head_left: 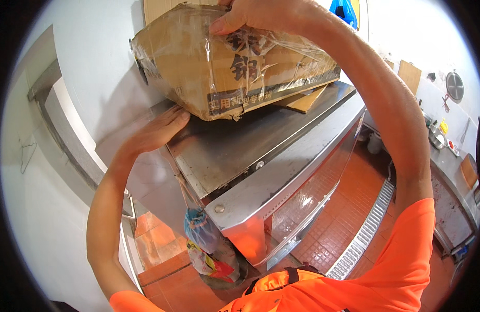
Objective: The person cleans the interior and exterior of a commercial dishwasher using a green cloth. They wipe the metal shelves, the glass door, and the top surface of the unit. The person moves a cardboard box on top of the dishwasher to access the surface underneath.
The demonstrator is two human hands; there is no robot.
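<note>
A large, worn cardboard box (182,62), wrapped in clear tape and marked with dark printing, sits tilted above the top of a metal cabinet (219,151). My right hand (250,15) reaches over its upper edge, thumb pressed on the front face and the other fingers mostly out of sight. At the box's lower left corner, my left hand (164,125) supports it from below with fingers extended; their tips are partly hidden by the box. A flat piece of cardboard (305,100) lies under the box's right part.
Bags (203,229) hang at the cabinet's left side. A metal drain grate (362,239) crosses the red tiled floor (328,208). On the right, a counter (453,171) carries kitchenware, with a round pan lid (455,86) on the wall. A doorway (73,119) stands at left.
</note>
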